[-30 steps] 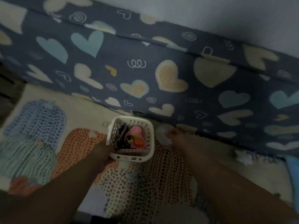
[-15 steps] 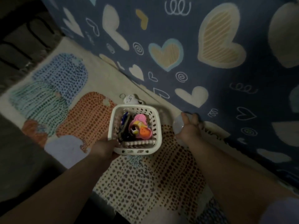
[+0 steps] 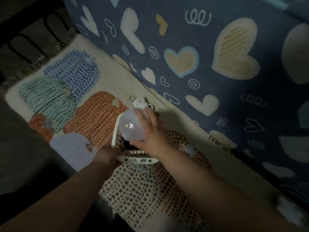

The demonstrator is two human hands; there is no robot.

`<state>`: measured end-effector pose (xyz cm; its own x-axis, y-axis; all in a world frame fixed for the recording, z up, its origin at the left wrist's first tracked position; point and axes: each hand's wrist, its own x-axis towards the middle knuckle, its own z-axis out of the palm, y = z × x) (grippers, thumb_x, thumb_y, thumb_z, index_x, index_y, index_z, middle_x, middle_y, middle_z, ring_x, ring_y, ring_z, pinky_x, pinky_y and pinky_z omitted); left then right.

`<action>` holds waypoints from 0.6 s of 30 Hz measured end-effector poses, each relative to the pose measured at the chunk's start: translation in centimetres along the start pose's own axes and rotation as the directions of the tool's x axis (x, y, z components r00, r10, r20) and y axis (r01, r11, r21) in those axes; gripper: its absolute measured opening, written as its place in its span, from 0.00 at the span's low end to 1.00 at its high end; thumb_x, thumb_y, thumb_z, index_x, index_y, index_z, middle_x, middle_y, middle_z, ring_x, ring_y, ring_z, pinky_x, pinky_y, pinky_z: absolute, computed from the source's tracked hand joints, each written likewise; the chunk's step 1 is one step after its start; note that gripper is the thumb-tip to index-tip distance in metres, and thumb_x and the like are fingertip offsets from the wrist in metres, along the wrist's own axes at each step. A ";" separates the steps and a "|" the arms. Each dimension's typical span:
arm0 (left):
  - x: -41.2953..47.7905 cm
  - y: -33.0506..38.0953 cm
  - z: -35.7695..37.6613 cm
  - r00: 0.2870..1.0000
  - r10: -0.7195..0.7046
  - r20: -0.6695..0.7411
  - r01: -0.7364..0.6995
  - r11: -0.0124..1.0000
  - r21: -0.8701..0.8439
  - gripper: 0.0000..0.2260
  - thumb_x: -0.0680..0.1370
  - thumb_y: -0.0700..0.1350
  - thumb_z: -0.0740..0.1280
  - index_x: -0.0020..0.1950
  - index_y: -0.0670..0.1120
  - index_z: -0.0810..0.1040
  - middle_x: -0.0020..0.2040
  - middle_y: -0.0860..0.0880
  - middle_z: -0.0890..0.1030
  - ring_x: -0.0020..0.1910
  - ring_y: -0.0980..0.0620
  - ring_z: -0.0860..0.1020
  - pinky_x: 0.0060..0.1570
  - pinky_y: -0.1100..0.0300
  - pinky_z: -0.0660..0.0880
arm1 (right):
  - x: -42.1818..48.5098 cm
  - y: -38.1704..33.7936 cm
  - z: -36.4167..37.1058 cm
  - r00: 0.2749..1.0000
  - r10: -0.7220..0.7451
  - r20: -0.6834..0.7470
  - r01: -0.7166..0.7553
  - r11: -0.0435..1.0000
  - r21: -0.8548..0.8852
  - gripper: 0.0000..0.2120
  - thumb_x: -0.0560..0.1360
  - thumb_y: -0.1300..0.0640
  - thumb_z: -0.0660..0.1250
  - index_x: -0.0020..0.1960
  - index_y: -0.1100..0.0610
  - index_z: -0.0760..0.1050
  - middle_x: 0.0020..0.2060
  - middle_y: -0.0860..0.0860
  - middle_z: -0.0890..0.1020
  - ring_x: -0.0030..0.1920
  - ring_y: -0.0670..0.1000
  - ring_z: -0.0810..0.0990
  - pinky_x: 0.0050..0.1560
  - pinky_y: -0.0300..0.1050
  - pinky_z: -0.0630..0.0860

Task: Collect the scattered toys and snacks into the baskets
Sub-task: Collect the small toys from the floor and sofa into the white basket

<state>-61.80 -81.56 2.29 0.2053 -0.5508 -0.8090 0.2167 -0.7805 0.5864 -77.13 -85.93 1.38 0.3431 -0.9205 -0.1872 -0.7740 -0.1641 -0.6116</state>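
Note:
A small white plastic basket (image 3: 133, 159) sits on the patterned rug, mostly hidden under my hands. My right hand (image 3: 151, 131) grips a translucent white ball (image 3: 130, 125) and holds it directly over the basket's opening. My left hand (image 3: 108, 155) clasps the basket's near left corner. What lies inside the basket is hidden by the ball. A small white plush keychain (image 3: 140, 102) with a metal ring lies on the rug just beyond the basket.
A dotted rug (image 3: 70, 101) in blue, green and orange patches covers the floor. A navy bed cover with hearts (image 3: 209, 56) hangs along the right and far side. Dark floor (image 3: 20, 148) lies to the left. Something white and blurred (image 3: 287, 210) shows at lower right.
My right hand picked the translucent ball up from the rug beside the bed cover and carried it left, over the basket. My left hand stayed on the basket. The camera moved closer.

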 end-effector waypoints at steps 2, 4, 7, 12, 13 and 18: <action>0.1 0.4 -0.6 1.000 0.004 0.007 -0.004 1.000 -0.028 0.18 0.78 0.29 0.54 0.61 0.44 0.73 0.43 0.42 0.77 0.39 0.45 0.75 0.37 0.54 0.74 | 1.0 -0.4 1.1 0.989 0.000 0.150 0.010 0.998 -0.066 0.41 0.72 0.38 0.65 0.75 0.38 0.43 0.77 0.47 0.41 0.77 0.54 0.45 0.74 0.60 0.45; 0.3 0.8 -1.5 1.000 0.007 0.019 -0.006 0.999 -0.041 0.16 0.78 0.29 0.55 0.58 0.43 0.74 0.41 0.43 0.79 0.39 0.45 0.76 0.37 0.54 0.75 | 2.3 -0.5 1.0 0.978 0.045 0.201 -0.052 0.998 0.026 0.35 0.75 0.37 0.60 0.75 0.36 0.45 0.77 0.43 0.41 0.77 0.50 0.43 0.73 0.58 0.41; 1.2 1.3 -3.4 1.000 0.013 0.020 -0.013 0.999 -0.045 0.16 0.77 0.29 0.54 0.54 0.46 0.75 0.40 0.44 0.80 0.39 0.46 0.76 0.37 0.54 0.76 | 4.8 0.1 0.1 0.973 0.232 0.023 -0.226 0.918 0.325 0.24 0.78 0.45 0.59 0.73 0.38 0.57 0.76 0.44 0.56 0.74 0.53 0.56 0.74 0.56 0.55; 3.3 2.2 -7.5 0.999 0.016 0.041 -0.012 0.996 -0.091 0.21 0.76 0.28 0.53 0.51 0.52 0.75 0.46 0.44 0.78 0.43 0.44 0.76 0.43 0.51 0.75 | 11.2 4.4 2.1 0.878 0.479 0.003 -0.478 0.875 0.073 0.24 0.76 0.51 0.63 0.71 0.41 0.64 0.74 0.48 0.58 0.74 0.54 0.57 0.72 0.54 0.60; 3.7 2.4 -8.4 0.998 0.019 0.052 -0.014 0.996 -0.093 0.21 0.75 0.28 0.53 0.49 0.53 0.75 0.46 0.44 0.78 0.43 0.44 0.77 0.43 0.51 0.75 | 12.5 4.7 2.7 0.850 0.519 0.087 -0.526 0.844 0.104 0.28 0.73 0.49 0.65 0.71 0.40 0.64 0.75 0.47 0.56 0.74 0.57 0.56 0.72 0.54 0.59; 6.0 2.7 -12.3 1.000 0.002 0.003 -0.001 0.990 -0.142 0.22 0.73 0.27 0.54 0.53 0.51 0.75 0.47 0.42 0.79 0.44 0.44 0.77 0.39 0.54 0.77 | 18.2 8.3 10.4 0.796 0.559 0.235 -0.564 0.824 -0.050 0.25 0.67 0.44 0.61 0.64 0.44 0.71 0.64 0.56 0.74 0.65 0.63 0.73 0.63 0.62 0.71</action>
<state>-48.22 -83.37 -0.50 0.2032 -0.5529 -0.8081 0.3499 -0.7298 0.5873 -71.73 -100.33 -15.11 -0.0345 -0.7408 -0.6708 -0.8581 0.3660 -0.3601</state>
